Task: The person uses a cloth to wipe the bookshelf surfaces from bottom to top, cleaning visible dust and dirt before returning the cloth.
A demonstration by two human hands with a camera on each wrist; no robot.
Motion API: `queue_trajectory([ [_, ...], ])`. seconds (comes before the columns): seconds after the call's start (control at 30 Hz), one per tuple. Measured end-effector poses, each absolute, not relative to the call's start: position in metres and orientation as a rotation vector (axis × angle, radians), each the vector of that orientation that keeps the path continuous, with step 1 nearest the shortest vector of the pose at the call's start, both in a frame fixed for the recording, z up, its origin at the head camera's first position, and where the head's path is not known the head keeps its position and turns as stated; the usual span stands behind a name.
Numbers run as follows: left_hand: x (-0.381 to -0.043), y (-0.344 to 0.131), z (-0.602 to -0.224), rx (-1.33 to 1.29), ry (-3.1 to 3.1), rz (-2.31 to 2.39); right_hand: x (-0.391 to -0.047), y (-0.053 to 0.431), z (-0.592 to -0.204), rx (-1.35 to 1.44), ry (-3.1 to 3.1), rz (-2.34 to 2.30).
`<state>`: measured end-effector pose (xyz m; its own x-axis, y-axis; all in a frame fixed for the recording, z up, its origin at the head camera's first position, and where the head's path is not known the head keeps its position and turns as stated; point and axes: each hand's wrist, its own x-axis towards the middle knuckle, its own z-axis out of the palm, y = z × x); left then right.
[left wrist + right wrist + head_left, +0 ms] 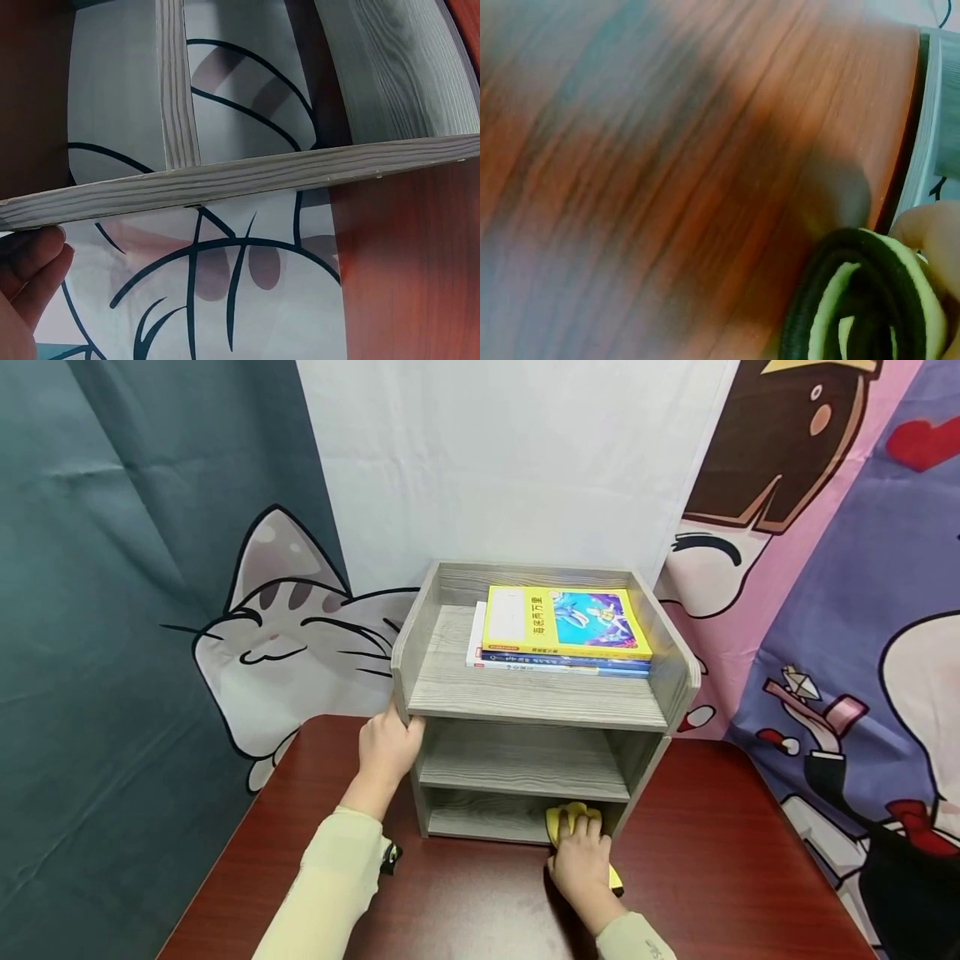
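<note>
A small grey wood-grain shelf (517,700) stands on the table with two compartments below its raised-sided top. My left hand (388,745) grips its left side near the upper front corner, thumb at the front edge. In the left wrist view, fingertips (49,241) meet the edge of a board. At the bottom compartment's right front, my right hand (583,858) holds a bunched yellow cloth (573,810) against the shelf's floor edge. The right wrist view shows the cloth (930,315) folded in layers, dark on one face and yellow-green on the other.
Several books (566,622), a yellow one uppermost, lie stacked on the shelf's top. The reddish-brown table (480,902) extends to both sides of the shelf. Printed curtains (510,468) hang close behind and beside the table.
</note>
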<state>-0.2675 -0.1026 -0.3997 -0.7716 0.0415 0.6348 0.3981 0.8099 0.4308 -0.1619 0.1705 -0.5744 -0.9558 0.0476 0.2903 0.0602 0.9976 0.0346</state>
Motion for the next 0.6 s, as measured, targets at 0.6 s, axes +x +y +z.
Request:
queue_trajectory([
  [0.6, -0.269, -0.102, -0.399, -0.323, -2.353, -0.745, -0.149, 0.186, -0.585, 0.112, -2.841, 0.058],
])
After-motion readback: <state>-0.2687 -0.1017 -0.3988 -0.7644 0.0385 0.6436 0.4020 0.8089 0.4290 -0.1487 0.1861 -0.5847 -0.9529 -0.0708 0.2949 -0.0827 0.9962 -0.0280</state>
